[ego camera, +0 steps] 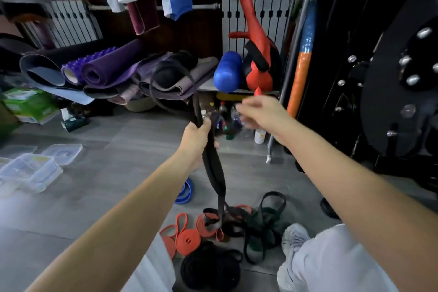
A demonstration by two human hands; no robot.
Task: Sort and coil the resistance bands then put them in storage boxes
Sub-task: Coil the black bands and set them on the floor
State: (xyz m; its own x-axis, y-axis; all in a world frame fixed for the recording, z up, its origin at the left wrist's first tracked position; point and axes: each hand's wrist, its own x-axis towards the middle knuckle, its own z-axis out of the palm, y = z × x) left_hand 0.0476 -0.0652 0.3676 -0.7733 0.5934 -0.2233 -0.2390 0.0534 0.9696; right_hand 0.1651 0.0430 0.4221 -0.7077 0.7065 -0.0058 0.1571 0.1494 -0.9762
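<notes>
so, the sorting step looks to be in hand: one black band [214, 173] is lifted out of the tangle and not yet coiled. the left hand [198, 136], near the centre of the view, has its fingers and thumb curled tight round the band's doubled strands. above the fist a loose loop flops up toward 11 o'clock. below it the band hangs down to 6 o'clock, where its lower end is caught among the pile of bands [237, 225] on the floor [106, 173], orange, green and black. the left forearm reaches up from 7 o'clock.

the right hand [258, 114], at 1 o'clock from the left, is blurred; its fingers look loosely spread and i see nothing in them. its forearm comes in from 4 o'clock.

next, i judge, the right hand needs to take the free loop, pull the band clear of the tangle and wind it. the clear storage boxes [30, 170] sit at 9 o'clock, well apart from the pile.
</notes>
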